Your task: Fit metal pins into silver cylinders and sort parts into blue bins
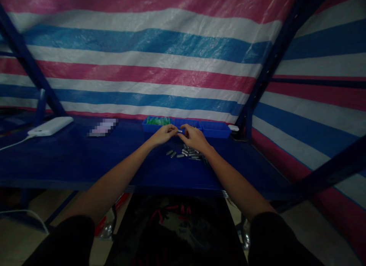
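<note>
My left hand (165, 134) pinches a small silvery metal piece (179, 131) at its fingertips, above the blue table. Across from it, my right hand (195, 137) curls its thumb and forefinger around the other end of the same piece. Its exact shape is too small to make out. Below the hands lies a loose pile of short metal cylinders (188, 151), partly hidden by my right wrist. A few cylinders (173, 154) lie apart to the left of the pile.
Behind my hands stand a blue bin with green pieces (157, 121), a middle blue bin (187, 123) partly hidden, and a right blue bin (215, 129). A white power bank (51, 126) with a cable is on the left. Striped sheeting (148, 79) hangs behind the table (85, 159).
</note>
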The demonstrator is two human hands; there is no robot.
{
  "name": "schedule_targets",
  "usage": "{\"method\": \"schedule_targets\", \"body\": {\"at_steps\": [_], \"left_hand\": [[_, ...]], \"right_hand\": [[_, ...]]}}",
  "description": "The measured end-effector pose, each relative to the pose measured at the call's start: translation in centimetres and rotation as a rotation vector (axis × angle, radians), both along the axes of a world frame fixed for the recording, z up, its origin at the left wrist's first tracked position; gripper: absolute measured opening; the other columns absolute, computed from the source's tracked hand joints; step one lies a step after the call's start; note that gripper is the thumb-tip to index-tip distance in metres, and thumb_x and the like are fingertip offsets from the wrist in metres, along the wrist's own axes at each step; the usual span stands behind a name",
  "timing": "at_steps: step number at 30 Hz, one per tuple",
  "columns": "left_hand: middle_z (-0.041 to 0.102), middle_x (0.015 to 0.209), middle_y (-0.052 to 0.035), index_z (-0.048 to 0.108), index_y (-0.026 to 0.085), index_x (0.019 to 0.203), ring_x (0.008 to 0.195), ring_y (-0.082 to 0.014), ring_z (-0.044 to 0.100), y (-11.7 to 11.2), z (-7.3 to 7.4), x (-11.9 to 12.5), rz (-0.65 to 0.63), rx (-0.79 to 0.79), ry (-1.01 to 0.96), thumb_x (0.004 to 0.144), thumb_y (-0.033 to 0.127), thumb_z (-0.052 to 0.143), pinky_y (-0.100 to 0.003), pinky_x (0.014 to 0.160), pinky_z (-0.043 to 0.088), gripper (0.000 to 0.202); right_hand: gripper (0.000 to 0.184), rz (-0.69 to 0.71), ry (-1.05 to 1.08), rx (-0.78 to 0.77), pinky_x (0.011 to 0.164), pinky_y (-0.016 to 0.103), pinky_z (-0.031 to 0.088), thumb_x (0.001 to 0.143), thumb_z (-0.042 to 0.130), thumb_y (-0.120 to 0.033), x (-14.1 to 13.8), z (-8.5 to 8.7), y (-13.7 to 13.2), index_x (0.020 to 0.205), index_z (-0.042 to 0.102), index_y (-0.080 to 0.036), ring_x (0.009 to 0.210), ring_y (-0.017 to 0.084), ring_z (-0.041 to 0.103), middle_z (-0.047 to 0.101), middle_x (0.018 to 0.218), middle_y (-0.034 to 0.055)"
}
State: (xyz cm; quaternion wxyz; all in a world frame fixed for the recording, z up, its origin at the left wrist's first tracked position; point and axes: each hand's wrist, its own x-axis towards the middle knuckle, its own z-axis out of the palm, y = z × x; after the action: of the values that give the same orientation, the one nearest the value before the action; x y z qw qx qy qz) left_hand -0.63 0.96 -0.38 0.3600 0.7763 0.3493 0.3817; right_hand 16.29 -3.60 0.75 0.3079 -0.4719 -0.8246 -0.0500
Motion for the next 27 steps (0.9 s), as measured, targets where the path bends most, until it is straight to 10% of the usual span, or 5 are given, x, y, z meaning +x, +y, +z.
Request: {"method": "schedule_targets", "body": {"at_steps": [6, 13, 18, 27], "left_hand": [[0.060, 0.071, -0.0038, 0.057, 0.013, 0.079, 0.065, -0.0130, 0.053, -0.7, 1.2, -0.8, -0.027, -0.017, 0.246, 0.081, 0.038, 0.042, -0.026, 0.065, 0.041, 0.029], [0.064, 0.073, -0.0026, 0.062, 0.017, 0.083, 0.065, -0.0144, 0.055, -1.7, 2.5, -4.0, -0.185, -0.177, 0.728, 0.055, 0.047, 0.068, -0.022, 0.056, 0.036, 0.042], [0.062, 0.077, -0.0022, 0.062, 0.017, 0.085, 0.064, -0.0130, 0.051, -1.3, 1.7, -3.4, -0.139, -0.041, 0.845, 0.067, 0.038, 0.057, -0.022, 0.056, 0.035, 0.027], [0.060, 0.083, -0.0039, 0.059, 0.016, 0.088, 0.072, -0.0142, 0.053, -0.8, 0.9, -2.4, -0.093, 0.158, 0.802, 0.076, 0.030, 0.047, -0.022, 0.063, 0.038, 0.022]], "right_hand": [[0.017, 0.024, -0.067, 0.113, 0.061, 0.025, 0.032, 0.082, 0.047, -0.028, 0.3, 0.4, -0.3, 0.086, 0.059, -0.017, 0.069, 0.014, 0.052, 0.060, 0.078, 0.0040], [0.029, -0.200, 0.105, 0.329, 0.070, 0.028, 0.037, 0.087, 0.037, -0.033, 1.7, 2.7, -0.1, 0.091, 0.058, -0.014, 0.077, 0.018, 0.055, 0.061, 0.082, 0.0085], [0.037, -0.504, 0.022, 0.040, 0.068, 0.032, 0.040, 0.081, 0.048, -0.042, 2.5, 2.5, 1.7, 0.102, 0.057, -0.013, 0.084, 0.026, 0.058, 0.063, 0.091, 0.0142], [0.024, -0.002, -0.047, -0.210, 0.056, 0.023, 0.033, 0.080, 0.052, -0.034, 0.1, -0.3, 0.3, 0.097, 0.058, -0.018, 0.063, 0.014, 0.054, 0.061, 0.069, 0.0014]]}}
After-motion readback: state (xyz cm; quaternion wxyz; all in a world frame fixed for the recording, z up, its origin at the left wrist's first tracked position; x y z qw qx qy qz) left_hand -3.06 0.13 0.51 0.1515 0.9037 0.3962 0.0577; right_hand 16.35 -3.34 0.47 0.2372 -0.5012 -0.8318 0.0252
